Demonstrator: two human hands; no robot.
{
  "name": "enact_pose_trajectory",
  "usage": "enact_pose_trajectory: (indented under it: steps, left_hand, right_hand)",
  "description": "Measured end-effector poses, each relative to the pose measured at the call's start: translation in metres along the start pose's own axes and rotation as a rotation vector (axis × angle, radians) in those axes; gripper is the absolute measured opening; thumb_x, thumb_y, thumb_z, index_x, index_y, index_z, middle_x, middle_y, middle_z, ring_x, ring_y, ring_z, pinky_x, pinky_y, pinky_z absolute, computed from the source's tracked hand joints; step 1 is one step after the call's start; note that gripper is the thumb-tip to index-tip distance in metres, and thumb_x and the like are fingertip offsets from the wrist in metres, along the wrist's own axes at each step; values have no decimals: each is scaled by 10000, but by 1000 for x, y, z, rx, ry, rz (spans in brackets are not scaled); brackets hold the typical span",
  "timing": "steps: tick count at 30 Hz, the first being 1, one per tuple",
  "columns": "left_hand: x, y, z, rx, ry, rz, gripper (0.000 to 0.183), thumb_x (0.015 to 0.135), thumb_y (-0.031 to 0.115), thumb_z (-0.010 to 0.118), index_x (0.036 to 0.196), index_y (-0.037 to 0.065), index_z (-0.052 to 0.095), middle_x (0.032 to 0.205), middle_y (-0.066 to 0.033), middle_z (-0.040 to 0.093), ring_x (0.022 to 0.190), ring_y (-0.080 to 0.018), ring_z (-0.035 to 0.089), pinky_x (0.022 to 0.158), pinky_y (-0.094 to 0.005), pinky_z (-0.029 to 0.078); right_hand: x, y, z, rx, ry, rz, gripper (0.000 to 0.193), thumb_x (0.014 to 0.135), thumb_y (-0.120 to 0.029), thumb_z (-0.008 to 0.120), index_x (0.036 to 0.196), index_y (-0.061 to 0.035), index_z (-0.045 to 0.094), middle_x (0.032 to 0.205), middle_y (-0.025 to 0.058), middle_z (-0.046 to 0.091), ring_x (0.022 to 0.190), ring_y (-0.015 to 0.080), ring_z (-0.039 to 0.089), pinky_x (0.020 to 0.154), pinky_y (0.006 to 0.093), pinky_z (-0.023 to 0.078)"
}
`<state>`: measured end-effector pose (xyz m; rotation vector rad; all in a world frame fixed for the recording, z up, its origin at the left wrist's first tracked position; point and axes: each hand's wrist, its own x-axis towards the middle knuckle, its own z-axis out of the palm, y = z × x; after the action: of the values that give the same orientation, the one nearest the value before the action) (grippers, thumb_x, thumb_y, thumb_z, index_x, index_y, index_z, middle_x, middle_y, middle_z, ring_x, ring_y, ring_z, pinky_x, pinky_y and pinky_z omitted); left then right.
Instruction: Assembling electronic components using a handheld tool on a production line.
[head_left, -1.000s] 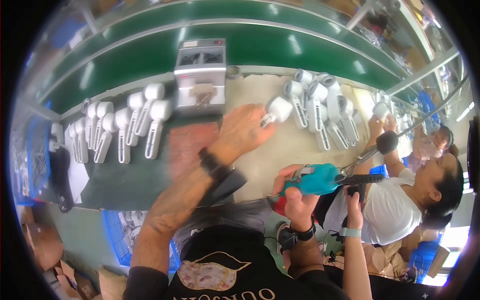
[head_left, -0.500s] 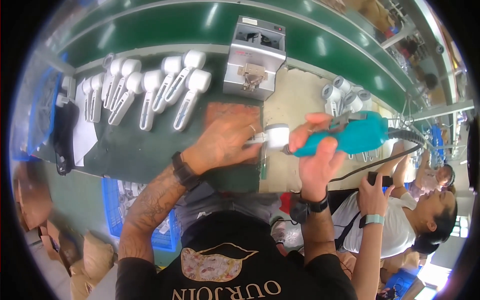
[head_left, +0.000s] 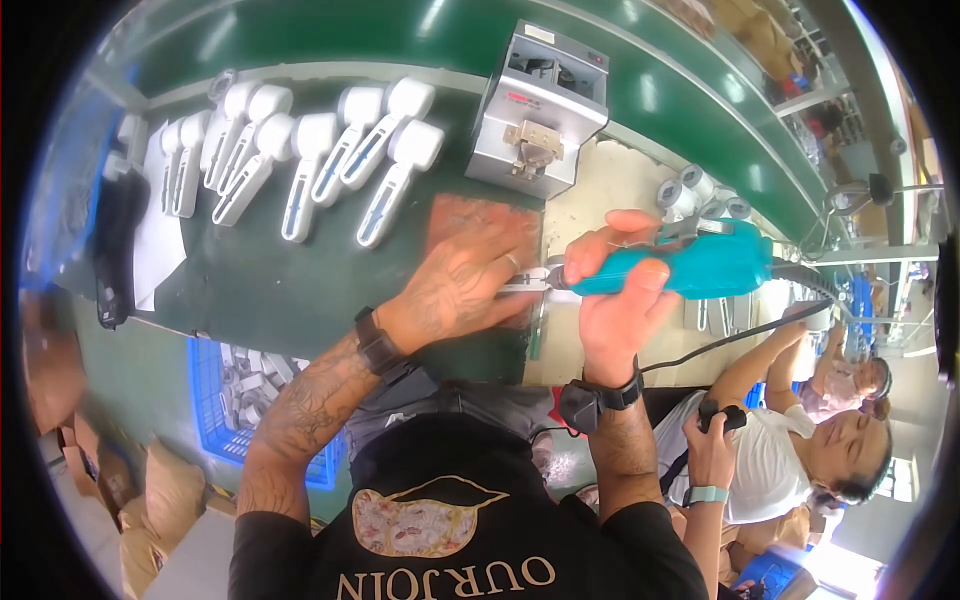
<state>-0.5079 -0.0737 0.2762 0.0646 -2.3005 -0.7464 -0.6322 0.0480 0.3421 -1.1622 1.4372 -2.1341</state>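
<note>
My right hand [head_left: 622, 290] is wrapped round a teal electric screwdriver [head_left: 715, 265], held almost level with its nose pointing left. My left hand [head_left: 465, 280] grips a white plastic handle piece [head_left: 527, 280] over a reddish-brown pad [head_left: 460, 212]. The screwdriver's nose meets the right end of that piece; the exact contact spot is hidden by my right fingers. Several white handheld units [head_left: 390, 190] with round heads and slotted handles lie on the green mat [head_left: 330, 290] to the left.
A grey metal screw feeder [head_left: 525, 120] stands behind the pad. More white round-headed parts [head_left: 690, 190] sit at the right. A black cable [head_left: 700, 352] trails from the screwdriver. A blue crate [head_left: 205, 400] of parts is below left. Another person [head_left: 760, 450] sits at right, holding a small black object.
The screwdriver has moved left onto the white handle piece. The piece's round white head, visible before, is now out of sight. The whole view has shifted slightly.
</note>
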Motion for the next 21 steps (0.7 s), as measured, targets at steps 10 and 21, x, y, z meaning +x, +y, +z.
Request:
enact_pose_trajectory:
  steps: [10, 21]
  left_hand:
    - [7, 3, -2, -63, 13, 22, 337, 700, 145, 875, 855, 76, 585, 834, -54, 614, 800, -294, 637, 719, -414, 526]
    - [3, -4, -2, -132, -144, -102, 304, 732, 159, 839, 841, 43, 580, 867, -90, 595, 805, -319, 613, 728, -430, 506]
  right_hand:
    - [0, 8, 8, 30, -5, -3, 625, 1018, -542, 557, 1187, 58, 520, 729, 100, 603, 637, 202, 584, 601, 344, 489]
    - [-1, 17, 9, 22, -18, -21, 629, 983, -521, 634, 1184, 66, 526, 723, 103, 606, 644, 200, 589, 601, 331, 483]
